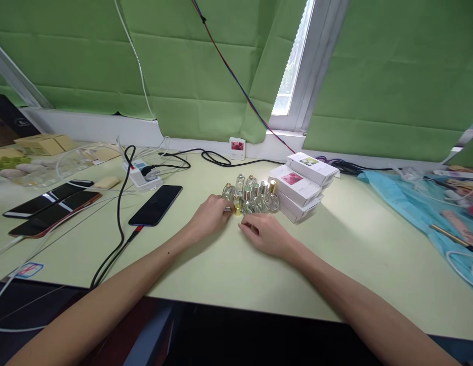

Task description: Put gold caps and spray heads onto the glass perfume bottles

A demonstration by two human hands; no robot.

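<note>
Several small clear glass bottles (248,197), some with silver and some with gold caps, stand close together mid-table. A gold cap (238,209) shows at the near side of the group, by my left fingertips. My left hand (211,216) rests on the table with its fingers closed around a small pale item at the cap's left; what it is cannot be made out. Just right of the cap, my right hand (267,235) lies on the table with fingers curled in. No object shows between its fingertips.
White printed boxes (297,185) are stacked right of the bottles. A phone (155,205) on a cable lies left, with two more phones beyond it and a power strip (141,175) behind. Blue cloth (398,195) covers the far right. One small box (237,148) leans at the wall.
</note>
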